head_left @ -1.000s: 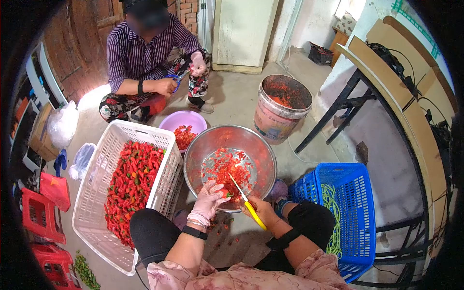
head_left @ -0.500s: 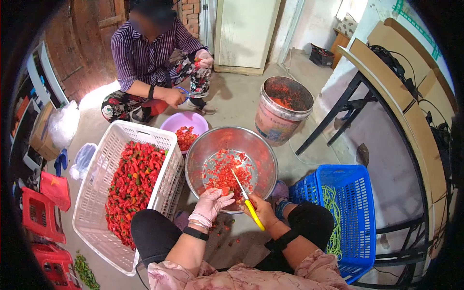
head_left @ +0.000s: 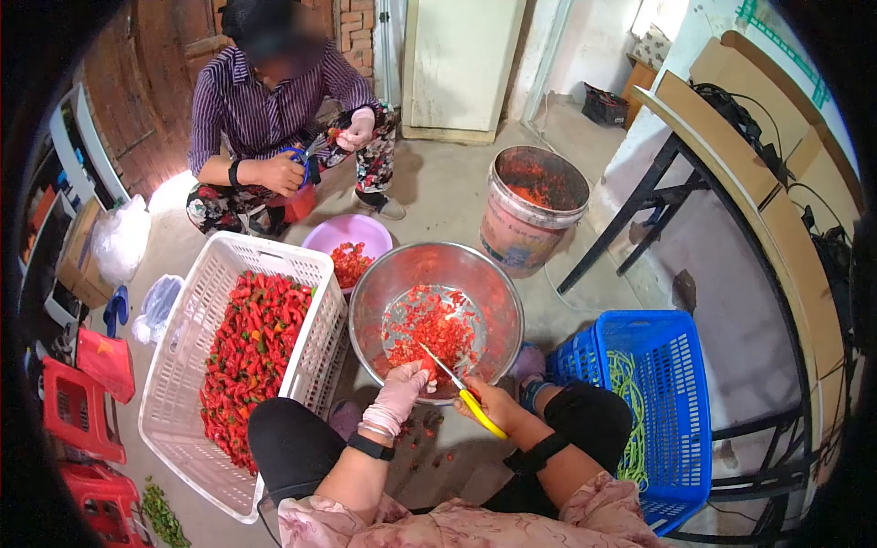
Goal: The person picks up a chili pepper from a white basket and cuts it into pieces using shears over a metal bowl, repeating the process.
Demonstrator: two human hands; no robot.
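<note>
My left hand (head_left: 400, 393), in a pale glove, pinches a red chili at the near rim of a steel bowl (head_left: 498, 292). My bare right hand (head_left: 491, 402) grips a yellow-handled knife (head_left: 457, 385) whose blade points up-left onto that chili. Cut red chili pieces (head_left: 429, 324) lie in the bowl's bottom. A white crate (head_left: 301, 265) full of whole red chilies (head_left: 247, 352) stands at my left knee.
A person in a striped shirt (head_left: 265, 105) squats opposite, cutting a chili with blue scissors (head_left: 301, 160) over a purple bowl (head_left: 352, 233). A stained bucket (head_left: 530, 210) sits behind the steel bowl. A blue basket (head_left: 676, 384) with green stems is on my right; red stools (head_left: 82, 411) stand far left.
My hands have come closer together at the bowl's rim and the knife blade has swung down to the chili. The person opposite has raised both hands and shifted left.
</note>
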